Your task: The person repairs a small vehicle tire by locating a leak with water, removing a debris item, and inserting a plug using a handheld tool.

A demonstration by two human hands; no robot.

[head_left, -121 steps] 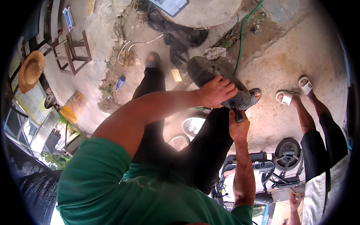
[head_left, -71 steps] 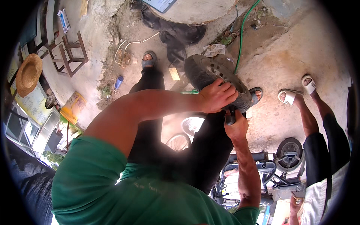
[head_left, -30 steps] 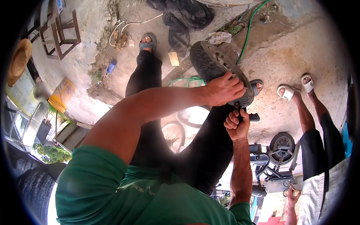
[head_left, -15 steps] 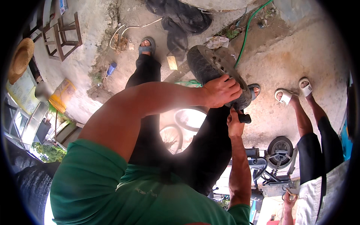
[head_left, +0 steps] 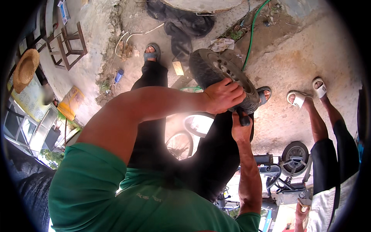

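A small wheel (head_left: 235, 71) with a worn black tyre (head_left: 201, 69) stands tilted between my legs. My left hand (head_left: 224, 96) is closed over the near part of the tyre and rim, its fingers curled. Just below it, my right hand (head_left: 242, 129) grips a black-handled tool (head_left: 243, 117) against the tyre's near edge. The tool's working end is hidden by the hand and tyre, so its kind does not show.
At right stands another person in white sandals (head_left: 296, 99). A motorbike wheel (head_left: 295, 157) and frame are at lower right. Beyond the tyre lie dark cloth (head_left: 181, 23) and a green hose (head_left: 252, 40). A white basin (head_left: 198, 124) sits between my legs; a wooden stool frame (head_left: 69, 46) lies upper left.
The black handle in my right hand has swung from pointing right to a more upright angle close to the tyre. My left hand keeps its place on the wheel, shifting slightly left.
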